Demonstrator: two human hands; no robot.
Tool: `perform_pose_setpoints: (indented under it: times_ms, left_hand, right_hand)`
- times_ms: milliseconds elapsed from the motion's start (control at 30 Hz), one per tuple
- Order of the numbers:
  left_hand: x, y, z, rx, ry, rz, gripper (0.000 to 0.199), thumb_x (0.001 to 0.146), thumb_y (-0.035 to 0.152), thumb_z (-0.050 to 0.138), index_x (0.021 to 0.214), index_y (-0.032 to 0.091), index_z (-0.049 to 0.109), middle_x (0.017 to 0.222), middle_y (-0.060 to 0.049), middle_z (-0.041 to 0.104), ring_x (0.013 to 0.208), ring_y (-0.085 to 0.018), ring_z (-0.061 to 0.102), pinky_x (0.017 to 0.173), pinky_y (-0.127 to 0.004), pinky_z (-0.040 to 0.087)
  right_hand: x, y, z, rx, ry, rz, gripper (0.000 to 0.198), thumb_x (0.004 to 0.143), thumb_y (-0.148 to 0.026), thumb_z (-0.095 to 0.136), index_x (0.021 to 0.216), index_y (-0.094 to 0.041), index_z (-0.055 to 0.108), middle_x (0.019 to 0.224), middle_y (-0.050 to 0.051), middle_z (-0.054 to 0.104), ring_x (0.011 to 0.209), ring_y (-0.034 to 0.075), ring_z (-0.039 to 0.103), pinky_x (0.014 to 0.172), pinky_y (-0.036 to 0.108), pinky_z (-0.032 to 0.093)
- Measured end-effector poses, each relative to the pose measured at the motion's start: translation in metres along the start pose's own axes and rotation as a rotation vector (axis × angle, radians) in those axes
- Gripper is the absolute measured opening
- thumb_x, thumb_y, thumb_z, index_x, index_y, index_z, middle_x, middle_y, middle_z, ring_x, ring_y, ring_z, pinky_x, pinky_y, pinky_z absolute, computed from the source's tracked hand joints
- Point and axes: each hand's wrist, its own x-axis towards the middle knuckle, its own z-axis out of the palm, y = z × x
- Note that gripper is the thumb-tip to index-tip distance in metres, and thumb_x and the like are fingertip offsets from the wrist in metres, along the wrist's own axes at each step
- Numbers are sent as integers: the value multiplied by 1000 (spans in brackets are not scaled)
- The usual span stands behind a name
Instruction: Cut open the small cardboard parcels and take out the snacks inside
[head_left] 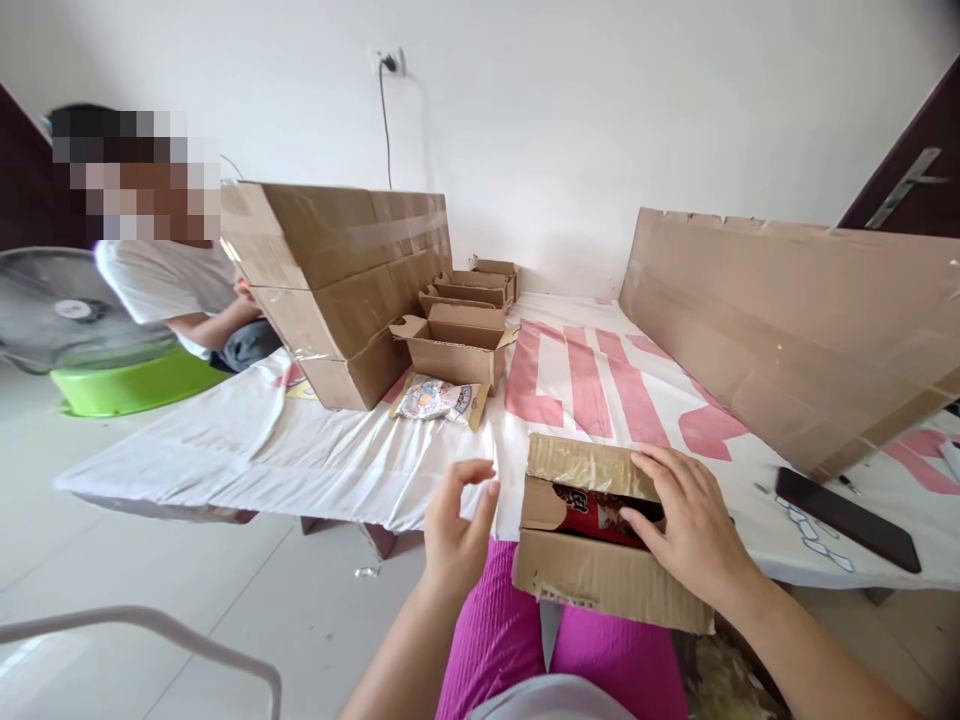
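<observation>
A small cardboard box (615, 575) sits at the table's front edge, above my lap, its top flaps spread. Inside it a red packet (592, 515) with dark print shows partly. My right hand (686, 520) grips the box's right end, fingers over the far flap (585, 465) and thumb at the opening. Just left of the box, my left hand (459, 525) hovers with nothing in it, thumb and forefinger curved but apart. Farther forward lies a gold-edged snack packet (441, 400), against an open small carton (454, 355).
More open cartons (469, 290) line up behind, beside a stack of large taped boxes (352, 290). A big cardboard panel (787, 320) stands at right. A black phone (847, 518) and glasses (814, 535) lie there. At left sit a person (172, 280) and a fan (75, 310).
</observation>
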Motion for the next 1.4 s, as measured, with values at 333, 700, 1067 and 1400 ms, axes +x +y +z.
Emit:
perform_pose_setpoints:
  times_ms: [333,700,1067,1400]
  left_hand:
    - [85,19,37,186,-549,148,24,84,11,51,94,22,69,94,-4,69,92,-20,62,83,-33,50]
    - [78,4,46,376,-402,448,22,93,14,45,84,20,64,88,-5,64,87,-21,53,78,-34,47]
    - [81,0,38,316,-364,422,19,93,15,46,104,20,60,101,-6,64,94,-21,55,83,-35,47]
    - [106,3,73,602,-538,331,19,87,12,53,78,19,68,85,-7,61,87,-24,56,76,-35,47]
  right_hand:
    - [5,3,5,-20,-27,-10,55,86,-42,60,134,-22,44,131,14,54,120,34,50,100,54,40]
    - [16,8,7,29,-70,20,51,85,-40,61,131,-23,48,130,12,55,119,32,50,99,51,42]
    - [29,14,10,88,-92,21,45,81,-36,65,122,-24,52,125,10,58,116,31,53,99,51,42]
    - [38,23,17,125,-150,43,47,80,-37,67,122,-23,53,125,11,59,117,31,53,100,52,42]
